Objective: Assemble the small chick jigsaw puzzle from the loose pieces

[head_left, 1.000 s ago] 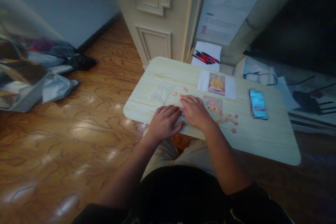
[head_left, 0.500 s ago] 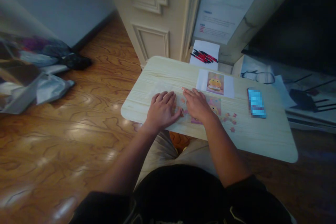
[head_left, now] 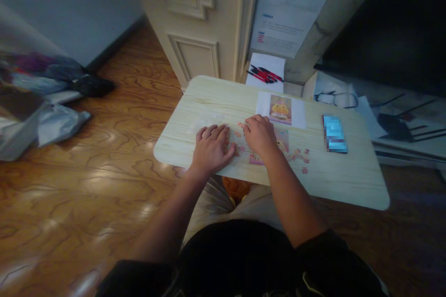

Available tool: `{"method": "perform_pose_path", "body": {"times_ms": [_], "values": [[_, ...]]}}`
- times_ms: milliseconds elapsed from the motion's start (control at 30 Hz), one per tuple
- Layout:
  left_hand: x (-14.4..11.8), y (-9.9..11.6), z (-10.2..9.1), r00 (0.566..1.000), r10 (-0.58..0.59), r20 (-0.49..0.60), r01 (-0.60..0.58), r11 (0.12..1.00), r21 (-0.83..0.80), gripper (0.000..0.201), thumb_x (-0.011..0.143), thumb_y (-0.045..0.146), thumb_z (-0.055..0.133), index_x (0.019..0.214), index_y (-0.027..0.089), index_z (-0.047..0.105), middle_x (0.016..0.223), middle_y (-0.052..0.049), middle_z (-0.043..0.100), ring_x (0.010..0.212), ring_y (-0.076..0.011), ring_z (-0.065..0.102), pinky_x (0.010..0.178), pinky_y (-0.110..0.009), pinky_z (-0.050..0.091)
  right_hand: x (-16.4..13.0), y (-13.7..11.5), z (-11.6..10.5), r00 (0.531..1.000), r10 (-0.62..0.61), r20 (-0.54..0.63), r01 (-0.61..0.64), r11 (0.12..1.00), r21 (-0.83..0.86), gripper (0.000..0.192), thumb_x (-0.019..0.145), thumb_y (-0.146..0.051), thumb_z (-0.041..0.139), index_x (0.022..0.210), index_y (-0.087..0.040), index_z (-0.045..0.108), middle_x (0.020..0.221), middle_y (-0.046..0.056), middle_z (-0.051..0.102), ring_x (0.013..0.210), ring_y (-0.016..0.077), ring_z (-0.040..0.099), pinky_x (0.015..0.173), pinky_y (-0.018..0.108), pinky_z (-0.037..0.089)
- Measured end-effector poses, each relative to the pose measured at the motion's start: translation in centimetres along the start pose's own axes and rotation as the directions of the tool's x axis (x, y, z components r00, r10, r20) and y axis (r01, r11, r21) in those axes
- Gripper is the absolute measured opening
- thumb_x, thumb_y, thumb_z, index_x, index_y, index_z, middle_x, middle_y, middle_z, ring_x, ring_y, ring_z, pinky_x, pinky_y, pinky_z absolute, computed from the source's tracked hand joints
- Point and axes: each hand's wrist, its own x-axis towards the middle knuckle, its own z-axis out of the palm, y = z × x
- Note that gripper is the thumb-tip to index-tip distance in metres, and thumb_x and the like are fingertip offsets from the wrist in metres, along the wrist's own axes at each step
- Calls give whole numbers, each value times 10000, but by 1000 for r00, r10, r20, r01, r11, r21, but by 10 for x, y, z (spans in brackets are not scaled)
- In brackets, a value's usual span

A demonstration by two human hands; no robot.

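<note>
My left hand [head_left: 213, 148] lies flat on the light wooden table [head_left: 355, 185], fingers spread, partly covering some loose jigsaw pieces [head_left: 238, 134]. To its right, my right hand [head_left: 260, 134] has its fingers bent together at a small orange puzzle piece [head_left: 240, 125], which shows at the fingertips. Under and behind the right wrist lies a partly assembled jigsaw puzzle [head_left: 283, 139], its middle hidden by the forearm. More loose pieces [head_left: 304, 170] are scattered right of that forearm.
Beyond the right hand, a sheet with a printed reference picture [head_left: 280, 109] lies on the table. A phone [head_left: 335, 133] is at the right. Clear plastic [head_left: 205, 120] sits past the left hand. Red and black pens [head_left: 265, 74] rest on paper behind the table.
My right hand's fingers have curled in more, and the orange piece at their tips has come slightly toward me. My left hand stays flat. The whole view has shifted slightly.
</note>
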Motion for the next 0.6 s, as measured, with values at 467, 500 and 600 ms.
{"method": "perform_pose_path", "body": {"times_ms": [467,500,600], "values": [[-8,8,0,990,123,-71,-127,991,-50,488,950,416,605,1400,229,613,1467,-113,626,1333,-362,554,1094,-553,405,-9,8,1,1000,24,-11,-20,947,319,118,984,-206,595,1023,-228,704,995,39,770,945,201,687,863,311,507],[-8,12,1,988,140,-72,-145,987,-67,470,945,400,612,1384,232,624,1441,-111,644,1309,-356,569,1082,-550,419,-17,21,-3,999,44,-32,-28,921,388,104,975,-214,612,1012,-232,707,985,23,774,925,188,691,847,298,511],[-7,29,9,975,219,-46,-223,967,-123,394,936,363,628,1309,243,671,1335,-97,703,1204,-325,621,1035,-530,458,-48,68,-16,987,156,-41,-113,850,514,102,937,-236,651,996,-227,734,968,14,788,872,179,703,816,297,534]]}}
